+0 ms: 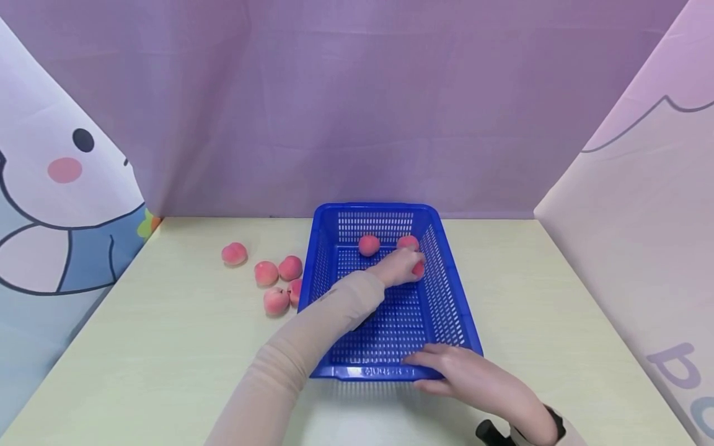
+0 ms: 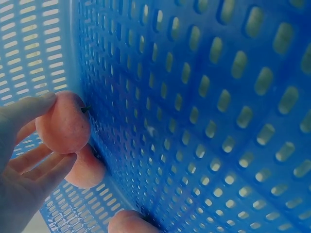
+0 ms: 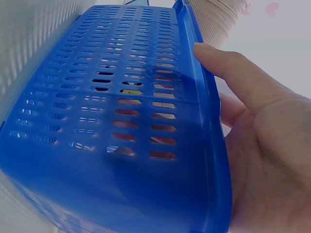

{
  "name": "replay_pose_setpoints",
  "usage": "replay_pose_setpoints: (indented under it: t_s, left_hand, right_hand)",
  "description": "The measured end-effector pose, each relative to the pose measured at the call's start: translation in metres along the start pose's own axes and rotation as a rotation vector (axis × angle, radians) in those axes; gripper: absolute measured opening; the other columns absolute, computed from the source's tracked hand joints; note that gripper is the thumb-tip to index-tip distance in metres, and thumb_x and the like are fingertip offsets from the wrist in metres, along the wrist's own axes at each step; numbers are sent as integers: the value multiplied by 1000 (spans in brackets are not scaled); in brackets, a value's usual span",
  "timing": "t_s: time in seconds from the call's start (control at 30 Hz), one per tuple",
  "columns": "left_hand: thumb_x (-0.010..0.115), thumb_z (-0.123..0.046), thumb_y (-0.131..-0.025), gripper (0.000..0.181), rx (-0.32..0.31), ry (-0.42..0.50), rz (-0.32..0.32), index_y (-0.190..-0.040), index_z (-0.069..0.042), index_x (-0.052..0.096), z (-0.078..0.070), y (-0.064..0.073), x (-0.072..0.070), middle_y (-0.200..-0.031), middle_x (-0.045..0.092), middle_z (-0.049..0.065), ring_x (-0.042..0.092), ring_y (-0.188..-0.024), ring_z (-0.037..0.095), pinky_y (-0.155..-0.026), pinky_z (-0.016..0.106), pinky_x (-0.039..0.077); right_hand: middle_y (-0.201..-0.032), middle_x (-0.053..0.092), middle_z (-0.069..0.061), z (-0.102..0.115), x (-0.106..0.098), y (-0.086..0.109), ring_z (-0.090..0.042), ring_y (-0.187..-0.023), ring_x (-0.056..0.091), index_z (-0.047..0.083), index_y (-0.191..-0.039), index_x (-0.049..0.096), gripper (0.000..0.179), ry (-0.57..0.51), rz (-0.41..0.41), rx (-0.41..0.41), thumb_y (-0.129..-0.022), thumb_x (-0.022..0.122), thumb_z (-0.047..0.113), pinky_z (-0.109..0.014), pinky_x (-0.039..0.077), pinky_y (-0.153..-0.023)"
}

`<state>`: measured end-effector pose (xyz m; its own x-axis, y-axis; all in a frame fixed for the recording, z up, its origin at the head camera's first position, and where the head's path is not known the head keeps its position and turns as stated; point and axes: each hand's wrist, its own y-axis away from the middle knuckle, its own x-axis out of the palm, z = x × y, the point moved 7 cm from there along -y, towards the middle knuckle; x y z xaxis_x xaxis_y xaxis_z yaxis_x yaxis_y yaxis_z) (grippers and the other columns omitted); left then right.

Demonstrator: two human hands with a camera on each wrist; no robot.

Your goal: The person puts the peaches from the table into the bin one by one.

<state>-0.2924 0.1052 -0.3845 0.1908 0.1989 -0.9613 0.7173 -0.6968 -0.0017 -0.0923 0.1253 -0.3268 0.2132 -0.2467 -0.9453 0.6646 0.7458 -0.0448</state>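
My left hand (image 1: 397, 266) reaches into a blue plastic basket (image 1: 362, 373) and grips a peach (image 2: 63, 124) between thumb and fingers, close to the right side wall. A second peach (image 2: 86, 170) lies just beyond the held one, by the far right corner. Another peach (image 1: 369, 245) sits on the basket floor near the back wall. At the near right corner, my right hand (image 1: 463, 371) holds the basket's rim, fingers over the inside and thumb on the outside. The right wrist view shows that hand on the rim, next to the slotted end wall (image 3: 97, 179).
Several more peaches lie on the pale table (image 1: 167, 347) to the left of the basket, such as a peach (image 1: 234, 253) far left and a peach (image 1: 276, 301) near the basket's side. A purple cloth (image 1: 357, 111) hangs behind the table, with printed panels on both sides.
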Motion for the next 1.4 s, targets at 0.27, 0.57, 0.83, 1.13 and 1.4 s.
replay_pose_setpoints:
  t_s: [0.27, 0.57, 0.83, 1.13, 1.4]
  left_hand:
    - [63, -18, -81, 37, -10, 8, 3, -116, -9, 57, 0, 0, 0, -115, 49, 8, 55, -91, 13, -80, 22, 45]
    - [64, -17, -79, 34, 0, 6, -8, -112, -8, 58, 0, 0, -4, -108, 50, 9, 54, -82, 13, -73, 22, 46]
    - [64, -17, -79, 33, -10, -1, 15, -110, -8, 59, -1, 1, -8, -102, 49, 6, 51, -76, 11, -66, 21, 44]
    - [63, -16, -79, 37, -32, -13, 59, -115, -10, 57, -2, 3, -18, -116, 49, 9, 51, -90, 14, -74, 23, 45]
    - [63, -17, -79, 35, 5, -81, 89, -114, -10, 60, -8, 5, -33, -112, 54, 8, 49, -103, 17, -89, 25, 40]
  right_hand:
    - [-102, 63, 1, -1, 0, 0, -20, -96, 58, 15, -108, 61, 28, -5, 16, 10, -87, 53, 31, -37, 48, -80]
    - [-102, 63, 1, 0, 0, 0, -20, -96, 58, 14, -108, 61, 28, 0, 13, 3, -87, 53, 30, -37, 48, -80]
    - [-103, 63, 2, 0, -1, -1, -21, -97, 58, 15, -108, 61, 28, 3, 22, 7, -87, 52, 31, -38, 48, -80]
    - [-103, 63, 2, 0, -1, 0, -20, -96, 58, 15, -109, 61, 29, 2, 17, 1, -87, 52, 32, -37, 48, -79]
    - [-102, 63, 2, 0, -1, 0, -18, -95, 59, 15, -108, 61, 28, 6, 0, -6, -87, 53, 31, -35, 48, -79]
